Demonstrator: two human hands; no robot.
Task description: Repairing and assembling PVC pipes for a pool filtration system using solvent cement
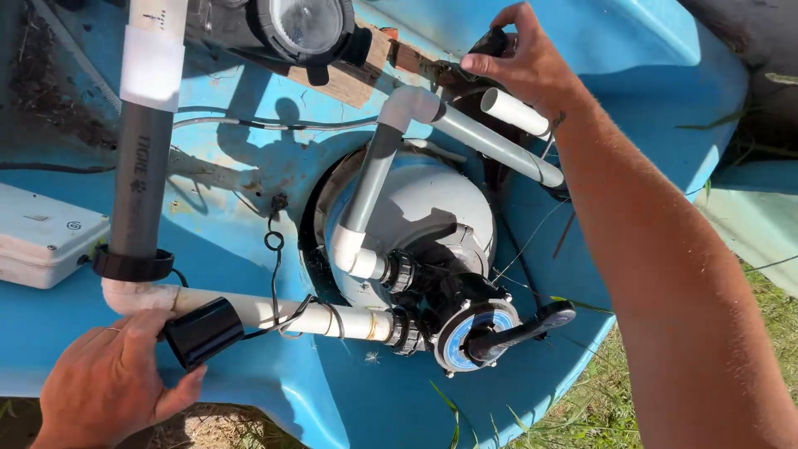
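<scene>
1. My left hand (112, 378) was low at the near left. Its fingers were curled around a short black plastic tube cap (202, 331), and I held it just in front of the long white plastic pipe (283, 314). I think I kept it there so it sat ready beside the pipe.

2. My right hand (519, 62) was stretched to the far side, over the blue plastic pool shell (632, 75). Its fingertips pinched a small black part (490, 40) near a short white pipe end (514, 111). The arm had to cross the whole top to get there.

3. The round grey-white filter tank (416, 208) sat in a hole in the middle of the shell. A black valve with a blue round face and a black handle (482, 328) sat on its near side. The white pipe ran into this valve from the left.

4. A thick grey pipe with a white sleeve (143, 141) stood up at the left, beside a flat white box (46, 237).

5. A dark pump with a clear lid (303, 25) was cut off by the top edge.

6. I could not tell what the small black part was, because my fingers covered most of it. Dark shadow hid the gap around the tank.
</scene>
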